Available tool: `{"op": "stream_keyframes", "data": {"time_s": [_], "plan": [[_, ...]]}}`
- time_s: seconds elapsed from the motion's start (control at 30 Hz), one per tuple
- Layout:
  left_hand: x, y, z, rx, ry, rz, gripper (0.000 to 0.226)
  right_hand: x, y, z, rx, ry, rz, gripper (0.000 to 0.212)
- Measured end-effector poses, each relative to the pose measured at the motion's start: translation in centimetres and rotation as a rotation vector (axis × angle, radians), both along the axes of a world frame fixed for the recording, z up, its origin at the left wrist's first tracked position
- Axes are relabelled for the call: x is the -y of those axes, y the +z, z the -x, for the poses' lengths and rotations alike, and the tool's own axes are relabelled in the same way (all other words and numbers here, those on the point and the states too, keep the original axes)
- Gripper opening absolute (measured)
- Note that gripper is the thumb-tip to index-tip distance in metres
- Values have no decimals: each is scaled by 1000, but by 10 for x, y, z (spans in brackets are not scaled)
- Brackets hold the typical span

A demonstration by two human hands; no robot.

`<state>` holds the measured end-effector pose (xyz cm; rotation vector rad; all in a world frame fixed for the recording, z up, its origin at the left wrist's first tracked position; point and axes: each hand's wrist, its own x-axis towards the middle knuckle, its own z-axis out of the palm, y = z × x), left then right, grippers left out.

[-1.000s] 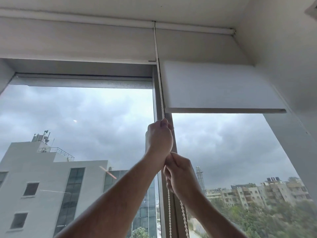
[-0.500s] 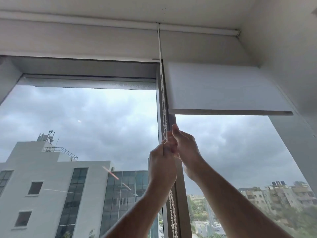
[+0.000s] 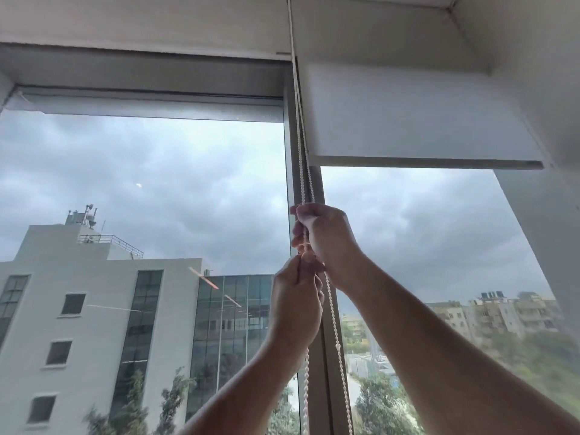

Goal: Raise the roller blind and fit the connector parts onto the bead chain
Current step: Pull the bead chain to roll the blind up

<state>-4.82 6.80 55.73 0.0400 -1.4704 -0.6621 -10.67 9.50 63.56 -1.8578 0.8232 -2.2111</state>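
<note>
Two window panes [image 3: 141, 189] are seen, divided by one upright mullion [image 3: 326, 340], with a grey sky and buildings beyond the glass. One large white building [image 3: 78, 309] is seen through the left pane, and a row of lower blocks [image 3: 489, 312] is seen through the right.

Two roller blinds are counted. The left blind [image 3: 147, 105] is rolled almost fully up, so that only a narrow band is shown under the frame. The right roller blind [image 3: 417, 117] is hung lower, and its bottom bar [image 3: 430, 161] is held level across the top of the right pane.

Two bare forearms are raised from below, and two hands are met at the mullion. The right hand [image 3: 326, 237] is placed higher, with its fingers [image 3: 301, 211] clenched around the bead chain [image 3: 303, 171]. The left hand [image 3: 296, 299] is set just beneath and touching it, its fingers curled round the same chain.

Two strands of the chain are counted, run from the top of the frame down beside the right blind's left edge, through the hands and on below them along the mullion.

No brand, label or writing is legible anywhere.

Against the picture from half a second before, both hands are found lower on the chain, and the right hand is closed fully where its fingertips were pointed upward. The view is tilted lower as well.
</note>
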Motion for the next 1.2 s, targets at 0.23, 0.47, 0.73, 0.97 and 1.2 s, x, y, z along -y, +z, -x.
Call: {"op": "stream_keyframes", "data": {"time_s": [0.23, 0.47, 0.73, 0.97, 1.2], "plan": [[21, -61, 4, 70, -27, -66, 32, 15, -68, 14, -48, -125, -41, 14], [40, -131, 13, 94, -109, -144, 18, 28, -148, 31, -37, -216, -47, 13], [55, -243, 22, 166, -145, -305, 14, 40, -257, 48, 12, -144, -203, 15], [61, -324, 29, 244, -120, -423, 13, 44, -344, 63, 64, -117, -372, 11], [65, -393, 35, 302, -74, -535, 24, 50, -423, 88, 104, -181, -442, 7]]}}
